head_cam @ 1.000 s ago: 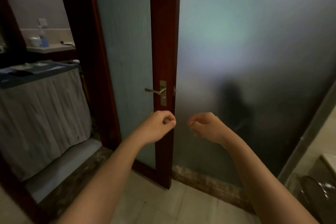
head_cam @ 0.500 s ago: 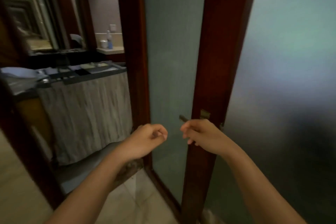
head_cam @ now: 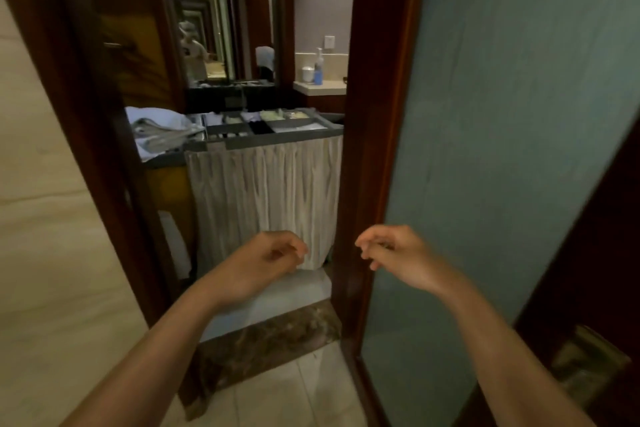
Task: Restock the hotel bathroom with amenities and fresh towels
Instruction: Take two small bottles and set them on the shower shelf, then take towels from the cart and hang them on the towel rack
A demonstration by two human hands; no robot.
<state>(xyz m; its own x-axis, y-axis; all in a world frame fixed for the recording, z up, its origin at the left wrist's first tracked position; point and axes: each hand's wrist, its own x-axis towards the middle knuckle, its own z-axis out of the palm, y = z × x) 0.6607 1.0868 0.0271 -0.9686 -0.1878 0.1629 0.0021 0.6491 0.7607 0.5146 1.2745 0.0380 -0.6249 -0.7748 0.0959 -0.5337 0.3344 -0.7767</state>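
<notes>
A housekeeping cart (head_cam: 266, 191) with a pale pleated skirt stands just outside the doorway. Its grey top tray (head_cam: 277, 133) holds several small amenity packets, and folded pale linen (head_cam: 159, 130) lies on its left end. My left hand (head_cam: 266, 260) and my right hand (head_cam: 391, 253) float side by side in front of me at waist height, both with loosely curled fingers and nothing in them. The left hand is in line with the cart's lower skirt; the right hand is in front of the dark wooden door frame (head_cam: 367, 149).
A frosted glass door panel (head_cam: 519, 149) fills the right side. A beige tiled wall (head_cam: 45, 218) is on the left. A dark marble threshold (head_cam: 263, 347) crosses the floor. Beyond the cart are a mirror (head_cam: 204, 28) and a counter with a pump bottle (head_cam: 318, 71).
The view has swung left and closer to the doorway; the cart now sits centred ahead. The door handle has left the middle of the view. Both hands loosened slightly.
</notes>
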